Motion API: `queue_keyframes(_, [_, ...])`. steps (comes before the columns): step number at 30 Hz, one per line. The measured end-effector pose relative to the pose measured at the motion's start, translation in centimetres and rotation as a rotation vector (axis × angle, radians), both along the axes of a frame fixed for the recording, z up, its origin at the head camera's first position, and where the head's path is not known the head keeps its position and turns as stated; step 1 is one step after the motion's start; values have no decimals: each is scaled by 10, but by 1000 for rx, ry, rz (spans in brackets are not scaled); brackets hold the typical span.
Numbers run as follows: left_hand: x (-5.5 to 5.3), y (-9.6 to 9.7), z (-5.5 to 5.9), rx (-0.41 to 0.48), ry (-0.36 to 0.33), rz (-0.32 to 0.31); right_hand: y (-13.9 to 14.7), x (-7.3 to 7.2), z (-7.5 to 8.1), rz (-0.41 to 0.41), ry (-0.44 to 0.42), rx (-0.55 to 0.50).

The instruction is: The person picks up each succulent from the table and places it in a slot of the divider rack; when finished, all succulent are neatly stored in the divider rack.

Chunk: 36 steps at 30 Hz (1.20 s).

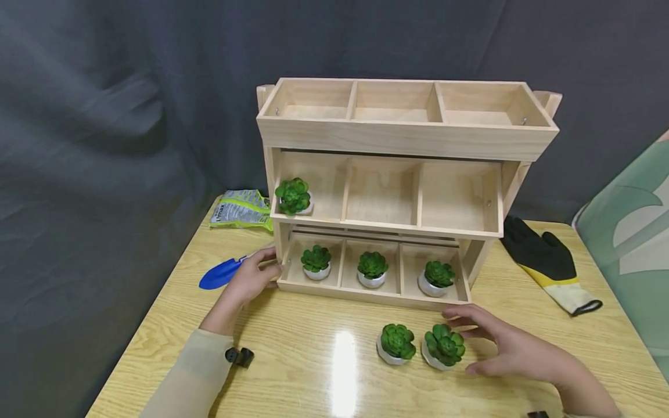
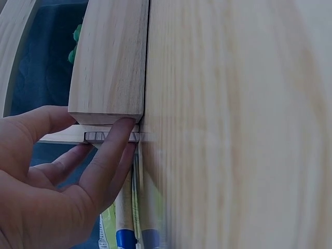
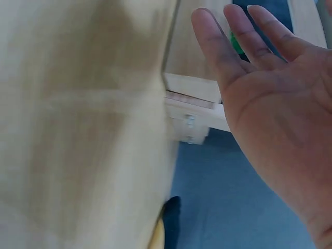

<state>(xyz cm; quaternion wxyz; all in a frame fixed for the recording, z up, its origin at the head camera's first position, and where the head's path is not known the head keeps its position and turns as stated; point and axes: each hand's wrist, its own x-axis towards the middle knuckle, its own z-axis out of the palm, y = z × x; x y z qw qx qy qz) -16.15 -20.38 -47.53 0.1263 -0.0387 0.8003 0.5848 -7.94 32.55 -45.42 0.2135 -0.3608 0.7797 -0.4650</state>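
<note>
Pale pine under my fingertips: my left hand [image 1: 251, 277] rests against the near left corner of the three-tier wooden planter shelf [image 1: 402, 139], fingers [image 2: 111, 150] nearly straight and pressed on the edge of its lowest tray, steadying rather than gripping. My right hand [image 1: 514, 348] hovers open over the yellow wood-grain table [image 1: 522, 395], fingers spread and relaxed, holding nothing, just to the right of two small green succulents in white pots. The nearer one to my fingers, the right-hand loose succulent [image 1: 444, 347], stands upright and touches or nearly touches its neighbour, the left-hand loose succulent [image 1: 397, 343]; both stand near me, in front of the shelf.

The lowest tray already has a plant in each of its three compartments, and the middle tier holds one at its far left, so the free spaces are in the middle tier's centre and right. To do this well, I judge I should close thumb and fingers round the white pot, not the leaves, take only one, and lift straight up so it does not knock its neighbour. The tier above overhangs, so the pot should go in low and level while my left hand braces the frame.
</note>
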Motion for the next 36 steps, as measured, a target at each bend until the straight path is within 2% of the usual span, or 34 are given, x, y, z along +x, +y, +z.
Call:
queue_keyframes(5, [0,0,1,-9,-7,-2,-1,0,-12,-9,-51,18])
queue_keyframes(11, [0,0,3,-17,-7,-2,-8,0,-18,-68,-23,84])
queue_keyframes(15, [0,-1,2,-22,-2,-11,-12,0,-21,-76,-23,94])
queue_keyframes(22, [0,-1,1,-26,3,-11,-17,-2,-23,-68,-62,112])
queue_keyframes(30, [-1,-1,1,-34,11,-3,-18,-4,-23,-55,-53,112])
queue_keyframes(36, [0,-1,1,-35,10,-5,-18,-4,-23,-48,-88,101])
